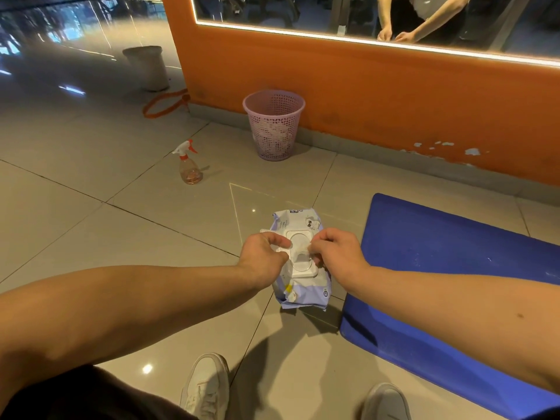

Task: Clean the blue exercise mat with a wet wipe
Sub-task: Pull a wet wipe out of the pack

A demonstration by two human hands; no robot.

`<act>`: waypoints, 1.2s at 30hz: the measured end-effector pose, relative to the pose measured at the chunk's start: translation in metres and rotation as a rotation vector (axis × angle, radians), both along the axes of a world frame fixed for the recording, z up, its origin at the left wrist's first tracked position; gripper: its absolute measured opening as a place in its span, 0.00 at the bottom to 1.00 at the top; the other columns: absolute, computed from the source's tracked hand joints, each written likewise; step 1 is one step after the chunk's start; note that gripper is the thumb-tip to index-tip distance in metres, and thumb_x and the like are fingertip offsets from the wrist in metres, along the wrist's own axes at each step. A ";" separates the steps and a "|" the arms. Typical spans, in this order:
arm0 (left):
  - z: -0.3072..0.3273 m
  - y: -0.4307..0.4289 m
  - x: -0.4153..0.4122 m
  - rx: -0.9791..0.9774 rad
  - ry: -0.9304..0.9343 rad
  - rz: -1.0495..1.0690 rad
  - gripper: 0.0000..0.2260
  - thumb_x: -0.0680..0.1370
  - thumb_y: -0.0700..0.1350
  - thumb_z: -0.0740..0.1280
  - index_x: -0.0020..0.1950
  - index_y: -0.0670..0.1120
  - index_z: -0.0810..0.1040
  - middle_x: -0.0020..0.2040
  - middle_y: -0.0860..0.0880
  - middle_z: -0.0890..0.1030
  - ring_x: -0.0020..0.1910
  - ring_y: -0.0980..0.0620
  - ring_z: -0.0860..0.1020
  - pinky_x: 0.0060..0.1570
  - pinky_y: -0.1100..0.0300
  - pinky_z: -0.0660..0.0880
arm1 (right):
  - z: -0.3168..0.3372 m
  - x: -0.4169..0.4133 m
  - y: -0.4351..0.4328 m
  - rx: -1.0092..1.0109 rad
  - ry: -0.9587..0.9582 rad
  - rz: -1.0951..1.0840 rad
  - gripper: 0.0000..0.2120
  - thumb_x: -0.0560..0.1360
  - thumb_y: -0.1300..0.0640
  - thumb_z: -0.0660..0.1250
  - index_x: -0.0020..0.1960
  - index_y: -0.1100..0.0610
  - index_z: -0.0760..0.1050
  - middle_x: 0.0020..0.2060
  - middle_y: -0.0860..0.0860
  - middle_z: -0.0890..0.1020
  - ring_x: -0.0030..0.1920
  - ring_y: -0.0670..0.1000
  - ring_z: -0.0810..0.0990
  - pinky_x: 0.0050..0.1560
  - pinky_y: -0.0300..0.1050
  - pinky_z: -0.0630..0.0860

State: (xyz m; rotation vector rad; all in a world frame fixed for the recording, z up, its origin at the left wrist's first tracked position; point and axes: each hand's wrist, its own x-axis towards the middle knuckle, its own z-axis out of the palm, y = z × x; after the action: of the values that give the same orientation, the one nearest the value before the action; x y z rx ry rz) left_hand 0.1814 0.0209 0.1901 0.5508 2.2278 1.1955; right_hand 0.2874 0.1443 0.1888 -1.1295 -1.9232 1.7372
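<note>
On the floor beside the blue mat (448,268), a wipe (301,248) is pinched at the opened pack (300,268) by the fingers of both hands; wiping is not yet begun.

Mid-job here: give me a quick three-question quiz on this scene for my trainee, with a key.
1. True or false: the wipe pack lies on the blue mat.
2. Which stands nearer the orange wall? A) spray bottle B) pink basket
3. Fill in: both hands, left and right, work at the pack's ____.

Key
1. False: it lies on the floor tiles, left of the mat.
2. B.
3. Lid opening, where a wipe is being pinched.
</note>
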 end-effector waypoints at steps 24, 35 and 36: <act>-0.015 0.004 -0.007 0.045 0.000 0.051 0.05 0.76 0.41 0.73 0.48 0.50 0.85 0.48 0.53 0.83 0.41 0.54 0.82 0.37 0.61 0.79 | -0.005 -0.002 0.009 0.082 -0.146 0.191 0.07 0.73 0.72 0.71 0.43 0.61 0.79 0.31 0.57 0.79 0.25 0.48 0.74 0.28 0.41 0.73; -0.012 0.005 -0.003 0.066 -0.004 0.031 0.05 0.77 0.41 0.73 0.49 0.50 0.84 0.48 0.53 0.82 0.44 0.55 0.82 0.42 0.64 0.80 | -0.012 -0.008 0.005 0.331 -0.259 0.199 0.11 0.69 0.61 0.77 0.41 0.55 0.75 0.34 0.49 0.79 0.35 0.49 0.77 0.37 0.43 0.75; -0.012 0.005 -0.003 0.069 -0.002 0.032 0.05 0.77 0.41 0.73 0.49 0.50 0.84 0.48 0.53 0.82 0.43 0.56 0.81 0.40 0.67 0.78 | -0.012 -0.009 0.006 0.334 -0.258 0.182 0.09 0.70 0.63 0.75 0.41 0.56 0.76 0.34 0.50 0.79 0.35 0.49 0.77 0.36 0.43 0.75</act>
State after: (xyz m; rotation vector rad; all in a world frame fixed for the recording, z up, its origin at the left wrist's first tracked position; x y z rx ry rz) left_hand 0.1782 0.0257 0.1781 0.5431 2.2083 1.2925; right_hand 0.2788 0.1502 0.1767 -1.1242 -2.4272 1.3279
